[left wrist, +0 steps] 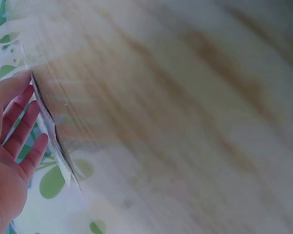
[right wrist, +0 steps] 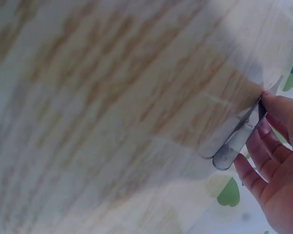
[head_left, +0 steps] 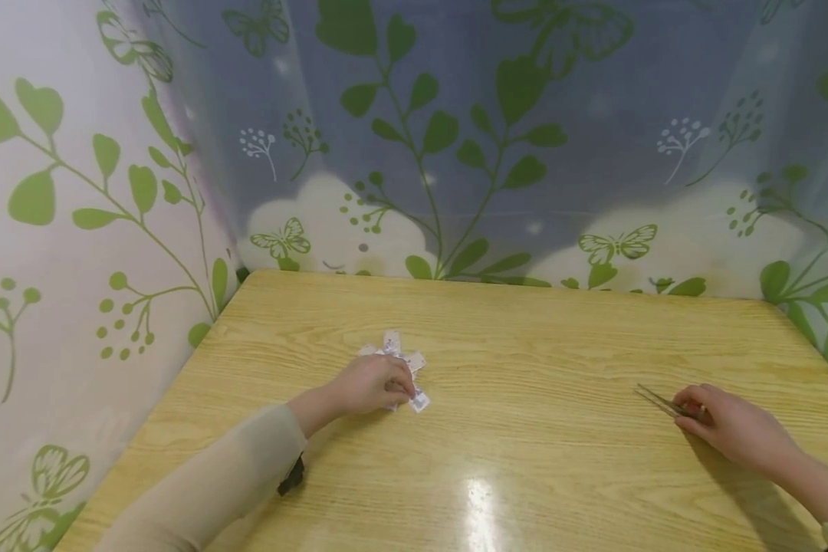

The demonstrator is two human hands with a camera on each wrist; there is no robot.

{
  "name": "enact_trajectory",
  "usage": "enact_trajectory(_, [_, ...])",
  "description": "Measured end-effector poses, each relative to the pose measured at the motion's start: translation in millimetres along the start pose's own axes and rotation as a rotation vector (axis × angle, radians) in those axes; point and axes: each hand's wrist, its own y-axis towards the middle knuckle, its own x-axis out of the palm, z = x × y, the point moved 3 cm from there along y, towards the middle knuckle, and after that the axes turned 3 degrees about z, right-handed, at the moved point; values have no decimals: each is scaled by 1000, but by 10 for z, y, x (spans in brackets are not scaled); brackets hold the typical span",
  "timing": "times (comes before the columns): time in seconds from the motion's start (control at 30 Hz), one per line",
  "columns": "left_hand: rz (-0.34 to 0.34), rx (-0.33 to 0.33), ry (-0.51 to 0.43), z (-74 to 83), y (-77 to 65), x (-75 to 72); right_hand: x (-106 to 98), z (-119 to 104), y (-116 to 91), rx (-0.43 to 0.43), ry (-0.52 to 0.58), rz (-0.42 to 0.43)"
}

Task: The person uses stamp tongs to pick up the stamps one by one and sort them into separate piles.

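Observation:
My left hand [head_left: 379, 383] is over a whitish paper piece [head_left: 392, 342] with purplish print and several short arms that stick out around the fingers. The hand covers its middle. In the left wrist view this paper [left wrist: 56, 131] appears nearly edge-on, thin and slightly bent, with the thumb and fingertips pinching along it. Toward the right side of the table, my right hand [head_left: 731, 422] holds metal tweezers [head_left: 655, 400] between thumb and fingers. Their thin tips point left and away from me. The rounded end of the tweezers [right wrist: 225, 158] shows in the right wrist view.
Both hands work above a yellow wood-grain table [head_left: 524, 337]. A curtain [head_left: 455, 192] with green leaves and butterflies hangs behind its far edge, and similar cloth [head_left: 76, 253] hangs on the left. A small black object [head_left: 292, 477] sits under the left wrist.

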Motion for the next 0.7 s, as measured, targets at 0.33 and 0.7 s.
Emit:
enact_trajectory(0.33, [5,17,-8,1,8,0,-39,24,7,-79,11,98])
enact_trajectory(0.7, [30,45,14,-18,17,14,-396,-144,146,-116,112,177])
